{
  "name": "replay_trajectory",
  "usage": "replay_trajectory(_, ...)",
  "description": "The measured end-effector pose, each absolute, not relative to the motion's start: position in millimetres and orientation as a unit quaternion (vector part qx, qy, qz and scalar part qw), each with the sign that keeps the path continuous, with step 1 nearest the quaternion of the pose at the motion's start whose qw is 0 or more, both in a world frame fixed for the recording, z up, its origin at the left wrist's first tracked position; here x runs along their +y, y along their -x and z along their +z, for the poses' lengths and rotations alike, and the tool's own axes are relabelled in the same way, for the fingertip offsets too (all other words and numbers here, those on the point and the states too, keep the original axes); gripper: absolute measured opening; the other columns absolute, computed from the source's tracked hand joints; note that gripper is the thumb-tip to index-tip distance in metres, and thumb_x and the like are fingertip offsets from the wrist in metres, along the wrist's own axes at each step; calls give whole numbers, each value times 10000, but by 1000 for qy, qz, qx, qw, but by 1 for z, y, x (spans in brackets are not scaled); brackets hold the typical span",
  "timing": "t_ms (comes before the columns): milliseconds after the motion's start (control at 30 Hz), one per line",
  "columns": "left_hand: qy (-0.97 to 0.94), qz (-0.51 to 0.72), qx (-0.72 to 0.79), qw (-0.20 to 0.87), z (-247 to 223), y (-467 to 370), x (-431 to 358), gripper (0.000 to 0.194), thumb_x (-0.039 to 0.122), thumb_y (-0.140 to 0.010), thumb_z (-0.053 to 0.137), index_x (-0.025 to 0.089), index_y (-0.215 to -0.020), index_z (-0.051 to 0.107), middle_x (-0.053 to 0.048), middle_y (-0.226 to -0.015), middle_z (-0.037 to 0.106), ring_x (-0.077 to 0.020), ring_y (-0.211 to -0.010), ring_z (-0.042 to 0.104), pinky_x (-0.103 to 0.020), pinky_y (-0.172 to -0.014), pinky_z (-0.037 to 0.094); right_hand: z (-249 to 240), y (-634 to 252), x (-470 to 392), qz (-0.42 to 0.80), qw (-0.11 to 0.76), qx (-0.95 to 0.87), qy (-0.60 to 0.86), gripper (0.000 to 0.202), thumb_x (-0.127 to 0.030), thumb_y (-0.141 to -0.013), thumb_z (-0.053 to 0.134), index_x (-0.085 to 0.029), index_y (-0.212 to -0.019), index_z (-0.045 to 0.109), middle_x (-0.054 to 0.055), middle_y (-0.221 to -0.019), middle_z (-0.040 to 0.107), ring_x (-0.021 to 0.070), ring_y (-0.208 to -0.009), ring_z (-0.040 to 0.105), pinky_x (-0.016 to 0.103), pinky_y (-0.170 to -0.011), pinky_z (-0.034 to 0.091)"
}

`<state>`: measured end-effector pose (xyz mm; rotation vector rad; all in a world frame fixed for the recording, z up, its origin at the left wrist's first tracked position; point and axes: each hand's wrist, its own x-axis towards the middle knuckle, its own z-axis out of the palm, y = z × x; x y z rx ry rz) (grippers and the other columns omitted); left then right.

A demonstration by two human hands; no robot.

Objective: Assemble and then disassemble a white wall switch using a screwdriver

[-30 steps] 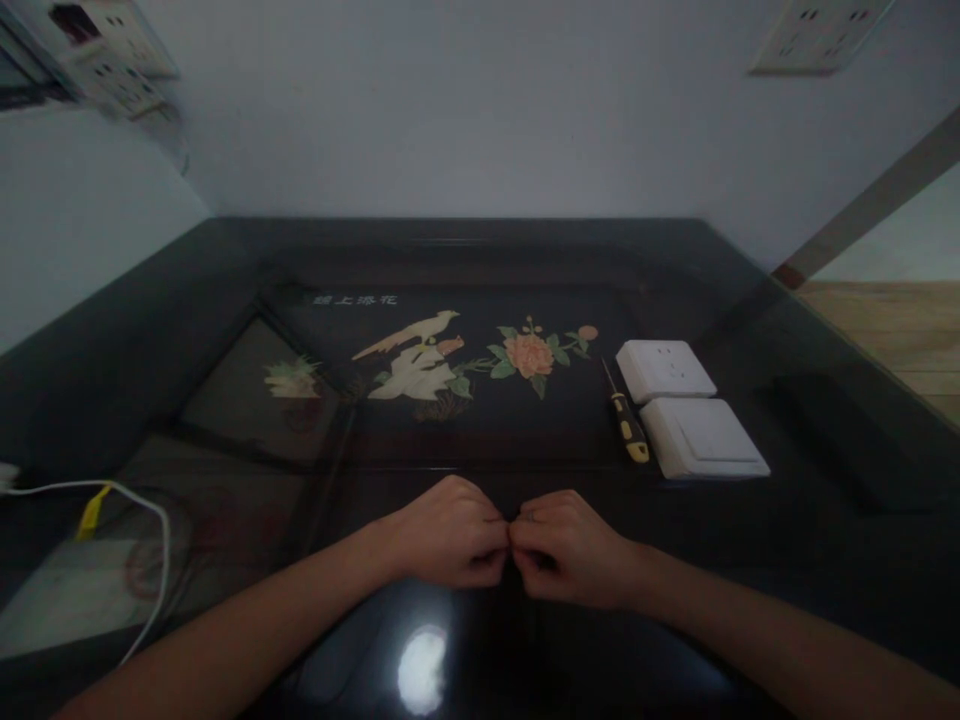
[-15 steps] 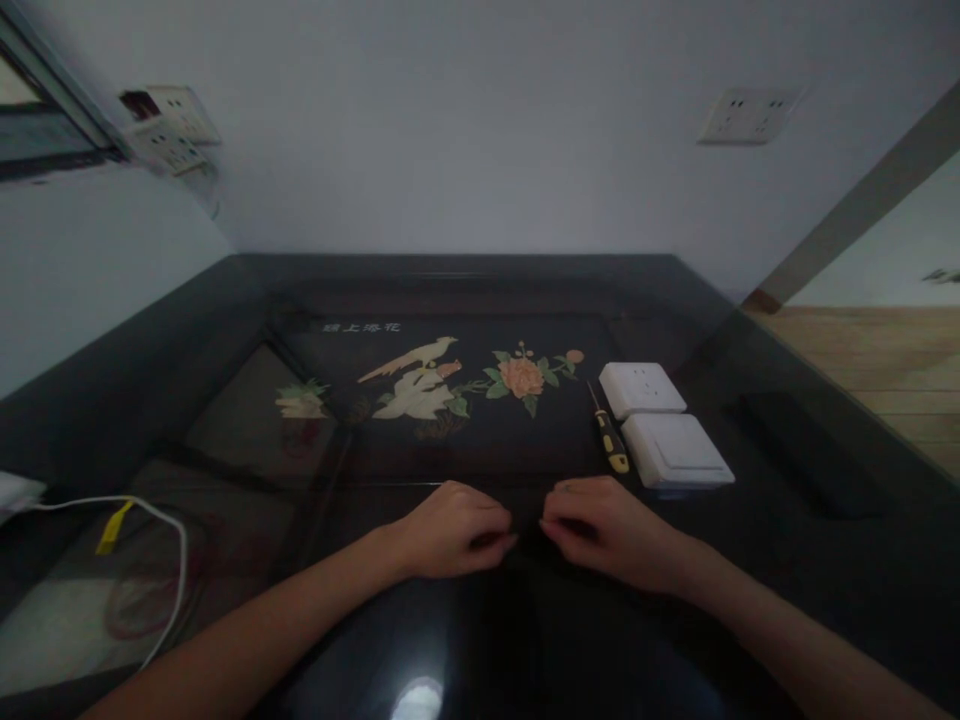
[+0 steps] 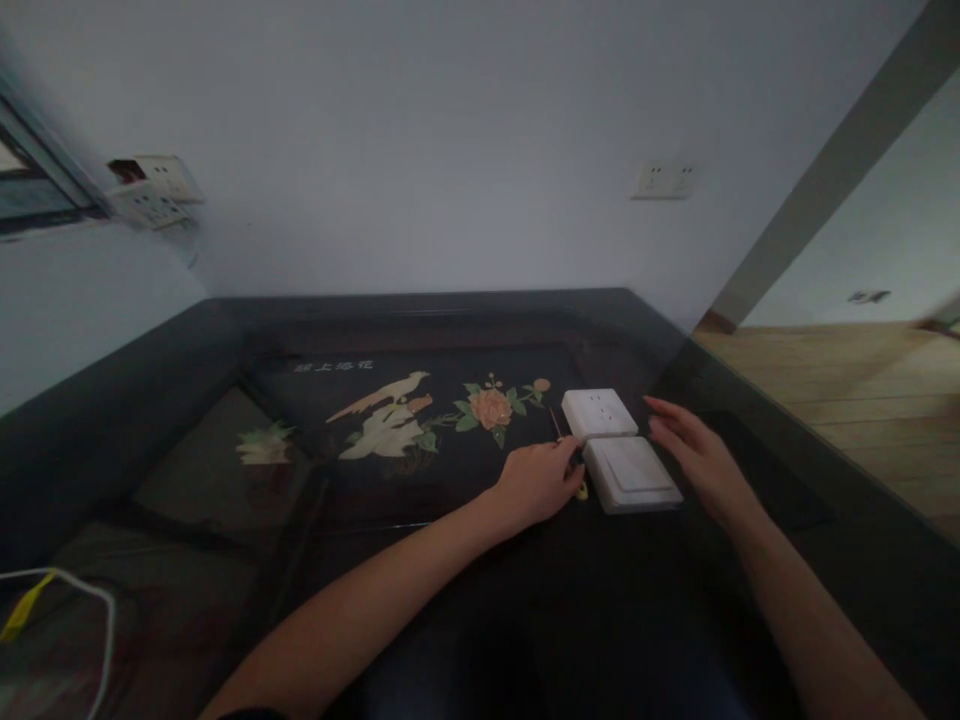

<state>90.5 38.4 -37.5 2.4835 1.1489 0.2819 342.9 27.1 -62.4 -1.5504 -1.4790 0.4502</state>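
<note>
On the dark glossy table lie two white boxes, a socket box (image 3: pixel 600 412) at the back and a switch box (image 3: pixel 634 472) in front, end to end. My left hand (image 3: pixel 541 480) is at their left side, over the screwdriver (image 3: pixel 582 491), hiding most of it; only its shaft and yellow handle end show. The fingers are curled, and whether they grip the screwdriver is hidden. To the right of the boxes my right hand (image 3: pixel 694 455) hovers with its fingers apart, holding nothing.
A dark flat object (image 3: pixel 772 468) lies on the table at the right. A white cable (image 3: pixel 111 625) with a yellow tag (image 3: pixel 26 606) runs at the lower left. Wall sockets (image 3: pixel 664 180) are above the table (image 3: pixel 450 305), which has an inlaid bird and flower picture.
Both hands have moved from the front middle to the boxes, left hand to the screwdriver side, right hand to the far side. The right fingers have opened. The view has shifted.
</note>
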Motion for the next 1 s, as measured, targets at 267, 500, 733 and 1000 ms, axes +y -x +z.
replay_trajectory(267,-881,43,432,191,-37,-93,38,338,338,-955,608,159,-1239,577,-101,-1242,609,-236,-1044,641,-445,-873,563,-71,-335,35,247,372,-639,626,592,-548,-850,612,-281,-1377,573,111,-1630,267,347,-1490,231,535,-1167,285)
replay_trajectory(500,-843,114,492,185,-35,14,21,149,294,-940,529,225,-1046,606,29,-710,641,-161,-678,635,-258,-640,466,-72,-330,37,267,340,-662,613,500,-508,-860,603,-314,-1321,629,55,-1631,272,354,-1458,308,518,-1171,286)
replay_trajectory(733,-782,165,569,193,-49,106,-2,226,338,-959,408,207,-1029,579,64,-596,501,-138,-554,551,-220,-546,383,-76,-282,41,283,333,-683,586,514,-454,-854,620,-280,-1338,617,75,-1631,270,348,-1472,284,530,-1197,223)
replay_trajectory(1000,-793,148,561,183,-41,116,-9,166,293,-935,467,219,-990,605,49,-610,567,-155,-588,591,-244,-585,390,-86,-188,39,305,357,-691,550,477,-403,-894,609,-295,-1358,589,86,-1642,231,320,-1475,295,561,-1184,252)
